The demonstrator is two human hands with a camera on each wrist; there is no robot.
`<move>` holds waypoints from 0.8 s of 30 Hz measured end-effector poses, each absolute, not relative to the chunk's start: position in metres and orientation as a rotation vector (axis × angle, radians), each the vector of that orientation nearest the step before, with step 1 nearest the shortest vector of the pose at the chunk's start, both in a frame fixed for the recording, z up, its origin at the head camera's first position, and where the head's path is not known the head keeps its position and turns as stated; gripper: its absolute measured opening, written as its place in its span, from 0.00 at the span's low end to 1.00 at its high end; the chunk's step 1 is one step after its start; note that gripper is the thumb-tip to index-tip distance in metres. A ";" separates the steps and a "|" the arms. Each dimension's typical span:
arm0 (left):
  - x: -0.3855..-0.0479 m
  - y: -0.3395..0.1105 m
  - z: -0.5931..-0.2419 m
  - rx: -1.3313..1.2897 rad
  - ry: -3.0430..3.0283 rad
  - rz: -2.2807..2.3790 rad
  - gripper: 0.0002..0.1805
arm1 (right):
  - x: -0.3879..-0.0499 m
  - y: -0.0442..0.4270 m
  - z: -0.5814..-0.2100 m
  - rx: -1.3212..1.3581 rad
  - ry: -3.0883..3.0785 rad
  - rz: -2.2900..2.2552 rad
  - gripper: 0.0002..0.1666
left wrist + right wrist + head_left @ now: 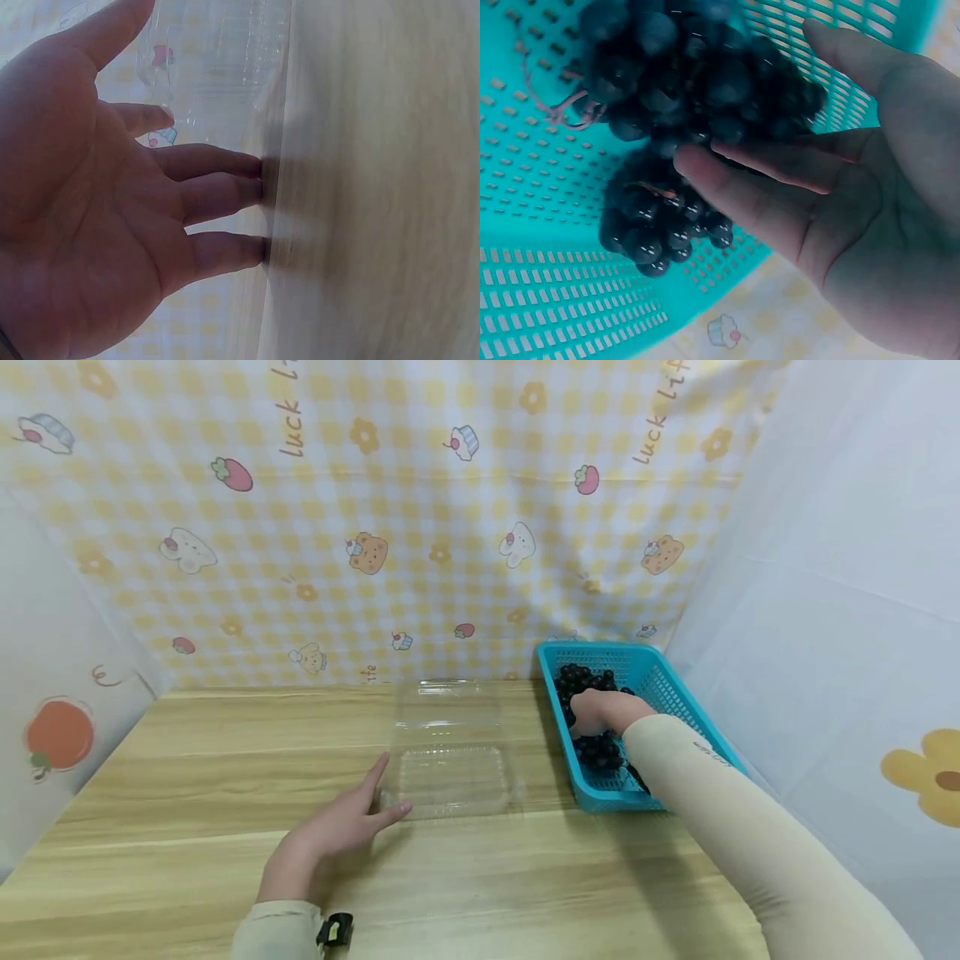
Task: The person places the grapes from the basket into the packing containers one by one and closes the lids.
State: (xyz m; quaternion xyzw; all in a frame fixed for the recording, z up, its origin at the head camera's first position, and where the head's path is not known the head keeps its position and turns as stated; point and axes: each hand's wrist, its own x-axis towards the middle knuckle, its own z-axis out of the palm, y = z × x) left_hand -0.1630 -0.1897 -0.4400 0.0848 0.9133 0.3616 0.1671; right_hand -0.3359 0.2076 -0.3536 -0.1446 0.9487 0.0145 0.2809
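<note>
Bunches of dark grapes [597, 752] lie in a turquoise plastic basket [667, 681] at the right. Over them reaches my right hand [600, 710]. In the right wrist view, its fingers [742, 199] stretch out against the grapes [727, 82] and the thumb stands apart from them; some fingertips are hidden among the fruit. A clear plastic clamshell box [453, 781] lies with its lid raised in the middle of the table. At the box's left front corner is my left hand [341, 822], fingers spread. The left wrist view has its fingertips [251, 251] resting on the wood.
The wooden table [487, 893] ends at a yellow checked cloth [435, 593] behind the box. White sheeting [832, 610] hangs at the right, close beside the basket. A bare grape stem [559, 112] shows inside the basket.
</note>
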 end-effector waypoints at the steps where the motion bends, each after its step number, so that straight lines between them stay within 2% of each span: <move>1: -0.163 -0.189 -0.440 0.244 2.597 1.033 0.57 | -0.337 0.208 -0.357 -0.387 2.538 0.045 0.11; 12: -0.162 -0.185 -0.437 0.238 2.608 1.013 0.57 | -0.349 0.217 -0.378 -0.495 2.478 0.208 0.09; 15: -0.161 -0.184 -0.436 0.239 2.613 1.012 0.57 | -0.354 0.216 -0.381 -0.503 2.466 0.236 0.11; 19: -0.160 -0.184 -0.437 0.235 2.609 1.016 0.58 | -0.357 0.217 -0.381 -0.533 2.451 0.304 0.19; 24: -0.162 -0.184 -0.439 0.244 2.595 1.036 0.58 | -0.357 0.217 -0.379 -0.523 2.443 0.331 0.18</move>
